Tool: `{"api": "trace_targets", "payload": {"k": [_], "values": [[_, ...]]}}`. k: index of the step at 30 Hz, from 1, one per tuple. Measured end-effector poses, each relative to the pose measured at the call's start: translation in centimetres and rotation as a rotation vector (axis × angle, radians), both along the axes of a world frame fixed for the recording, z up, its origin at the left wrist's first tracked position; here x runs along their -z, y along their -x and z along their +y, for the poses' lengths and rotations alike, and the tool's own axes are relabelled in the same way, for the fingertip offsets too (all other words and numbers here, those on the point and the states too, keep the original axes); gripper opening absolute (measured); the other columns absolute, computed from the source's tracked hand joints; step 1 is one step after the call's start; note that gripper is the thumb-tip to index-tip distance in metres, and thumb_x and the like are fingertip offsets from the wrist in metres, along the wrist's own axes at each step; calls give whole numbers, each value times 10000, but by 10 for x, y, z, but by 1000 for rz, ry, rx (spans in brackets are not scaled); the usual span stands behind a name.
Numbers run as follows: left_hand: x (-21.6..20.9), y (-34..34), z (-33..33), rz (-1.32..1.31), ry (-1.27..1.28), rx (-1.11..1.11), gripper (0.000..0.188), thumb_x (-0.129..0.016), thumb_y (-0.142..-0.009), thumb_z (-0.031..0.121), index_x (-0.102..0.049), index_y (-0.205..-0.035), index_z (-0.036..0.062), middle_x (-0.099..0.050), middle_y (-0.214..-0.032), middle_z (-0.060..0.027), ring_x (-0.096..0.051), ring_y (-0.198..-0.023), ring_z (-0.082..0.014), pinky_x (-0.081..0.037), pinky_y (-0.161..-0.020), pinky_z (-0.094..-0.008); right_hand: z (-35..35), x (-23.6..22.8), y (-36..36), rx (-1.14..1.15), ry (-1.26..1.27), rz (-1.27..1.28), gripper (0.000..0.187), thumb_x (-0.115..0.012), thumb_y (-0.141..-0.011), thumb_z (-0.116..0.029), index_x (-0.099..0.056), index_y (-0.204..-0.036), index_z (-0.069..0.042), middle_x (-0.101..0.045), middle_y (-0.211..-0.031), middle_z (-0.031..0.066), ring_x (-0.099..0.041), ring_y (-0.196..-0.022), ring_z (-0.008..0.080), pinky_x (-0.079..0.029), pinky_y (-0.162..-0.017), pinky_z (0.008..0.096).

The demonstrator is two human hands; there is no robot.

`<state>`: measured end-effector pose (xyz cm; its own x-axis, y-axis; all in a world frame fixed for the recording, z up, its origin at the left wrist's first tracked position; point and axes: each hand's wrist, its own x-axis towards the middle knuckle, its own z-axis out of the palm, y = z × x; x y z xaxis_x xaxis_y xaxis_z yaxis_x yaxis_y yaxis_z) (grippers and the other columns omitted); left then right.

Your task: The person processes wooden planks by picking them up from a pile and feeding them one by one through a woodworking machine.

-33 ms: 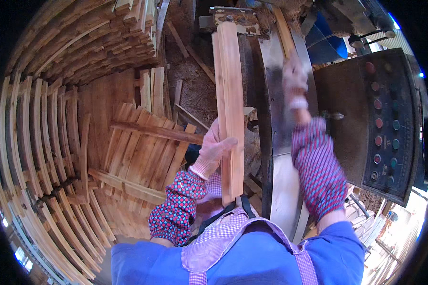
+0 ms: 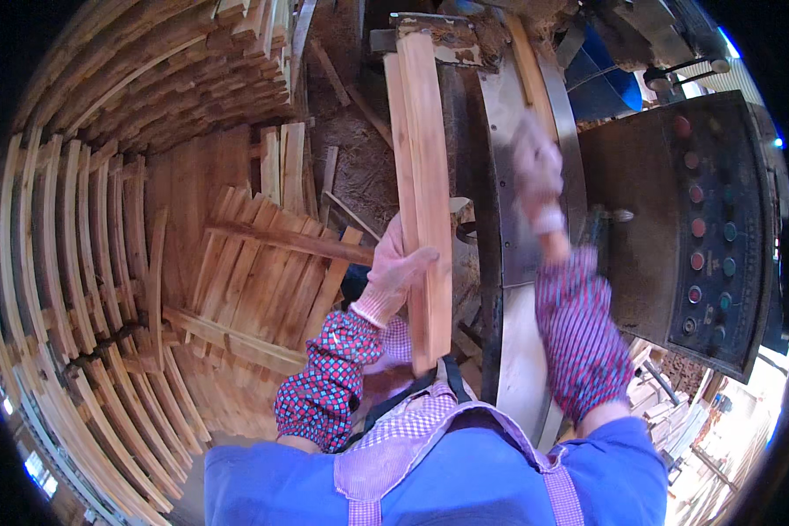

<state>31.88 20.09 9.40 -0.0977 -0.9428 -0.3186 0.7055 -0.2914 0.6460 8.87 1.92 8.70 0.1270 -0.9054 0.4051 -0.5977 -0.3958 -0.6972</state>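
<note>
My left hand, in a pale knit glove, is closed around a few long wooden boards stacked together, its thumb across their face. The boards stretch away from my apron, left of the machine. Over the shiny metal machine bed is my right hand, also gloved and smeared by motion, so its fingers do not show clearly. Just beyond it, a narrow wooden strip lies lengthwise on the bed, its far end at the machine's sawdust-covered part. Whether the hand touches the strip I cannot tell.
A dark control panel with several coloured buttons stands to the right, with a small metal lever beside it. Stacked lumber rises at the far left. A slatted wooden pallet lies left of my arm. Sawdust and scraps cover the floor ahead.
My right hand has drawn back toward me and a little left, showing more of the strip. The far ends of the boards in my left hand have shifted slightly left.
</note>
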Motion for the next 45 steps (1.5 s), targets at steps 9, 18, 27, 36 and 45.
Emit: {"api": "trace_targets", "payload": {"k": [9,18,27,36,45], "values": [[-6,59,26,23,-149,-78,436,-737,-882,247,-521,-1211,60,-617,-993,-40,-616,-825,-135,-558,-718,-274,292,-81,-3,59,-494,124,707,-690,-848,-156,-372,-1448,39,-510,-1366,280,-522,-1266,379,-428,-1040,404],[14,45,40,27,-247,-177,376,-683,-924,190,-494,-1217,51,-588,-987,-47,-612,-800,-134,-574,-662,-289,200,-41,37,269,-7,805,476,-526,-923,-49,-452,-1377,71,-480,-1399,265,-451,-1304,433,-334,-1137,471],[16,-26,-9,-193,-244,-420,329,-690,-917,187,-498,-1133,29,-600,-911,-44,-620,-784,-125,-569,-679,-290,-69,2,53,174,226,882,441,-522,-968,-220,-503,-1385,-79,-536,-1377,180,-505,-1259,383,-424,-1047,450],[-10,-24,0,-171,11,-433,419,-667,-928,210,-484,-1256,23,-642,-1053,-99,-643,-899,-184,-545,-815,-323,213,-57,-87,-557,-399,238,735,-712,-831,-125,-358,-1464,-5,-426,-1456,254,-417,-1372,332,-366,-1112,375],[-24,-92,78,-504,84,81,603,-613,-931,92,-355,-1468,-2,-459,-1440,-135,-447,-1331,-228,-348,-1124,-374,324,-119,-2,21,-648,137,462,-555,-824,3,-574,-1284,43,-587,-1308,232,-603,-1193,308,-476,-978,329]]}}
